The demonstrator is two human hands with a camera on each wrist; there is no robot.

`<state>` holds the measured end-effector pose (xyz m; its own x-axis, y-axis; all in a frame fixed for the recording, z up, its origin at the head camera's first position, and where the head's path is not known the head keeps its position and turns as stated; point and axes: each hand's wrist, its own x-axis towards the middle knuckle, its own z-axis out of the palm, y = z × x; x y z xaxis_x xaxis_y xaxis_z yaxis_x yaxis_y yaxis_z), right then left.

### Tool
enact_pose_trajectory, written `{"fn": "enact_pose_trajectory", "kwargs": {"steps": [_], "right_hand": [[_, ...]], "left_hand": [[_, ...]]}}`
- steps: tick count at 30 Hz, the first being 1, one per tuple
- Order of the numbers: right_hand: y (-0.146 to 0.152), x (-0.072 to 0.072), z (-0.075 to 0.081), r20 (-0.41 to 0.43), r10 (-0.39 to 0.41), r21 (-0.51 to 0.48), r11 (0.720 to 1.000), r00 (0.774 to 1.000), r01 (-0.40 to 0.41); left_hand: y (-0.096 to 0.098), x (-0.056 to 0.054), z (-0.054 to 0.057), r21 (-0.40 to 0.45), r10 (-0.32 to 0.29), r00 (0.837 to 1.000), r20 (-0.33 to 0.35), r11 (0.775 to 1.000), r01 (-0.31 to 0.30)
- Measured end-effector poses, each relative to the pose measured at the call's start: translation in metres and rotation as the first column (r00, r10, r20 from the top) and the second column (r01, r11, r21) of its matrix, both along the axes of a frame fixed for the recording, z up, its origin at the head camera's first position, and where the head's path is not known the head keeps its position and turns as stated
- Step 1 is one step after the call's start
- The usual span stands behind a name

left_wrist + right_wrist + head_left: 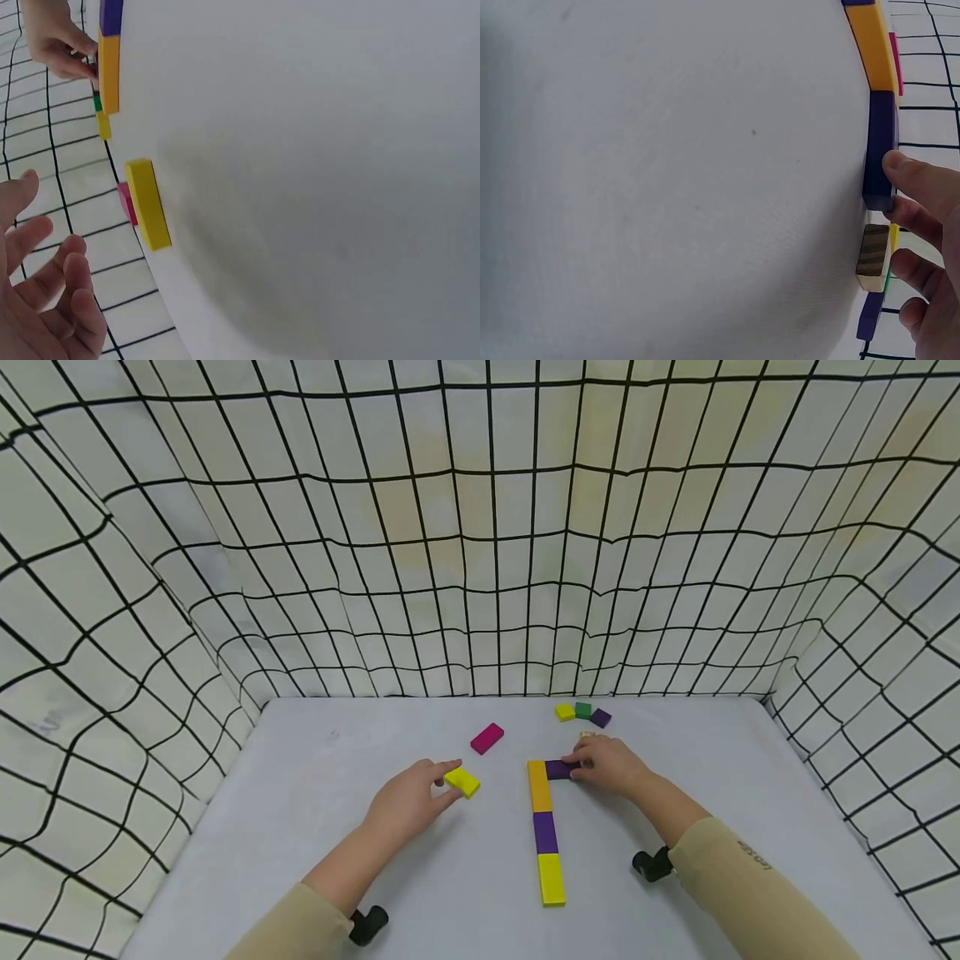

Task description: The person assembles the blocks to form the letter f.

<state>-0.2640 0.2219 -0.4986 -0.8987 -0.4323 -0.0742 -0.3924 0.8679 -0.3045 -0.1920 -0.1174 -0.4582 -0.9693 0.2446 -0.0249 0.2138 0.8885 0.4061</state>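
My right hand [609, 765] pinches the near end of a dark purple block [880, 142] between thumb and index finger. That block lies at a right angle to an orange block [538, 787], touching its far end. Below the orange block, a second purple block [545, 833] and a yellow block [551, 880] continue the line towards me. Thumb and fingers of my left hand [408, 800] are spread about a separate yellow block [463, 782]; the left wrist view shows a gap between the fingertips and this yellow block [148, 204].
A pink block [487, 738] lies beyond the left hand. Small yellow [565, 712], green [582, 710] and purple blocks [601, 717] sit near the table's back edge. A bare wooden block [873, 251] lies beside the right fingers. Black netting [495, 552] surrounds the white table [300, 827].
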Motion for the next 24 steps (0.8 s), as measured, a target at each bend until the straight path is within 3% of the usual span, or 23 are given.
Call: {"fn": "enact_pose_trajectory", "kwargs": {"steps": [7,14,24], "right_hand": [[-0.001,0.0,-0.001,0.016,-0.018,-0.027,0.999,1.0,0.018],[-0.001,0.0,0.0,0.017,-0.026,-0.012,1.0,1.0,0.026],[-0.001,0.0,0.0,0.015,-0.03,0.003,1.0,0.999,0.03]], "left_hand": [[-0.011,-0.02,-0.005,-0.063,-0.101,0.995,-0.027,0.993,0.099],[-0.011,-0.039,-0.012,-0.116,-0.155,0.988,0.008,0.981,0.155],[-0.01,-0.053,-0.017,-0.143,-0.213,0.976,0.045,0.966,0.217]]}}
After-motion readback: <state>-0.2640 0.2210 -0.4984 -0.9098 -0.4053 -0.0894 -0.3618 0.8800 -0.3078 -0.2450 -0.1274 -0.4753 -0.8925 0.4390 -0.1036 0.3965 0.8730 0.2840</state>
